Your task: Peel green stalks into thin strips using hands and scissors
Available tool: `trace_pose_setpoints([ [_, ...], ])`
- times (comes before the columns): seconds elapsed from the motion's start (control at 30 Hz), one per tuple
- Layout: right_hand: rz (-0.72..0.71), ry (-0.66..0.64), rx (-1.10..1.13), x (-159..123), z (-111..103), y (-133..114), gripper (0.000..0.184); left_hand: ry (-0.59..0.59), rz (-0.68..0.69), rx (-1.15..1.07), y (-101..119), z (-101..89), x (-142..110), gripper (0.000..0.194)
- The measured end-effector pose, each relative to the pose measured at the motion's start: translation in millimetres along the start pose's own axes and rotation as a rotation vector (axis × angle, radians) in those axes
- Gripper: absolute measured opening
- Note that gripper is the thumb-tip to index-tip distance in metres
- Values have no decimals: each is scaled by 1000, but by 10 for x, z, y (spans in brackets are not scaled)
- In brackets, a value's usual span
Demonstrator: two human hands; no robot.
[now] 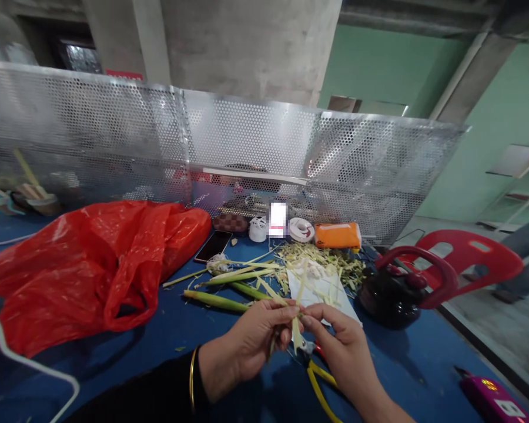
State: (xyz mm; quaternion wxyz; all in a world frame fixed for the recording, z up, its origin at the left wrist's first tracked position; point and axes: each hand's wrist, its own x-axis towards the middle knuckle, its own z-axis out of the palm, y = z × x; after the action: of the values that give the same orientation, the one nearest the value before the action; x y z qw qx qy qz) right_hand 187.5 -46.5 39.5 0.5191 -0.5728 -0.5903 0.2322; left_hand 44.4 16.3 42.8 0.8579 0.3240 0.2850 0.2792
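Observation:
Pale plant-leaf strips (296,335) are pinched between the fingertips of both hands, above the blue table. My left hand (258,335), with a gold bangle at the wrist, is closed on them from the left. My right hand (341,346) grips the same strips from the right, thumb and forefinger together. Yellow-handled pliers (320,385) lie below, partly hidden by my right hand. Just beyond the hands are green stalks (216,301) and a white paper sheet (346,302) bearing plant scraps.
A red plastic bag (83,264) spreads across the left of the table (167,364). A dark kettle (390,299) stands at the right, near a purple device (494,399). Shredded plant bits (348,264), a phone (214,245), and an orange packet (337,235) lie before the perforated metal screen (251,132).

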Motion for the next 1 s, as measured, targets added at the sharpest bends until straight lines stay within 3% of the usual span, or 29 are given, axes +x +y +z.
trace_pose_setpoints([
  [0.2,-26,-30,51,41,-47,5,20,-30,-26,-91,88,-15,-24,25],
  [0.33,46,-30,89,50,-49,26,19,-28,-25,-125,128,-48,-25,25],
  [0.5,79,8,50,8,-6,59,14,-62,-68,-47,38,-59,5,25],
  [0.67,60,26,-5,-10,32,119,19,-54,-10,29,-46,-94,44,28],
  [1.0,25,-19,102,132,-118,139,22,-39,-30,240,78,-1,-13,38],
])
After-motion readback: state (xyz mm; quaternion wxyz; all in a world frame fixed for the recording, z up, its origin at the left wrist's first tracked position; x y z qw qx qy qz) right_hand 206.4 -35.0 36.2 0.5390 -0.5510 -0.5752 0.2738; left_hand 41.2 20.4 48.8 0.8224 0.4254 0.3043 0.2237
